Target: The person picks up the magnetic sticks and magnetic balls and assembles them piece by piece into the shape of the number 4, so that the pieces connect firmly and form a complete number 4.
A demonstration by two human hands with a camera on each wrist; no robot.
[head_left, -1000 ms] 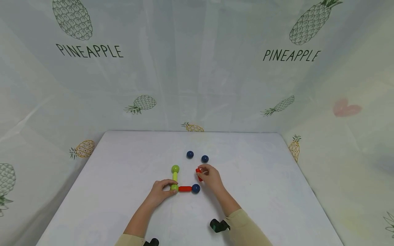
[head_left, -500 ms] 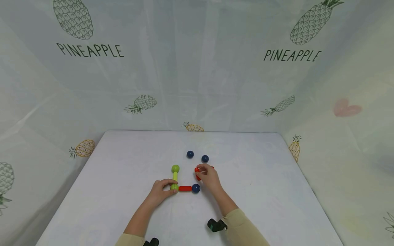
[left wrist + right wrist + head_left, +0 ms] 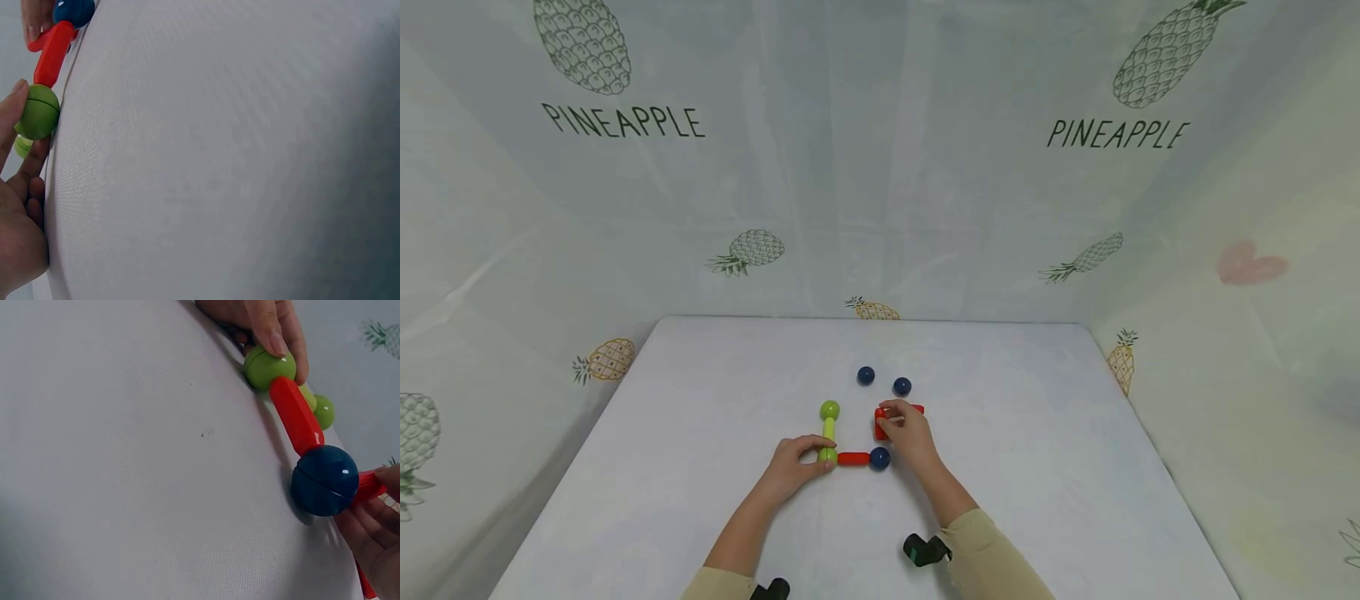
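My left hand (image 3: 788,471) grips the green ball (image 3: 827,456) at the corner of an L-shaped piece between thumb and fingers. From that ball a yellow-green rod (image 3: 829,429) runs away to another green ball (image 3: 830,409). To the right, a red rod (image 3: 853,458) joins it to a dark blue ball (image 3: 879,458). My right hand (image 3: 912,435) pinches a second red rod (image 3: 880,423) just beyond the blue ball. In the right wrist view this held rod (image 3: 370,487) overlaps the far side of the blue ball (image 3: 325,480).
Two loose dark blue balls, one farther left (image 3: 866,375) and one nearer (image 3: 902,386), lie beyond the hands on the white table (image 3: 715,375). Another red piece (image 3: 918,408) shows partly behind my right hand. Pineapple-printed cloth (image 3: 880,183) surrounds the table.
My right hand has shifted slightly left, and its red rod has turned from a slant to point toward the blue ball. A red piece behind that hand has come into view. My left hand stays put.
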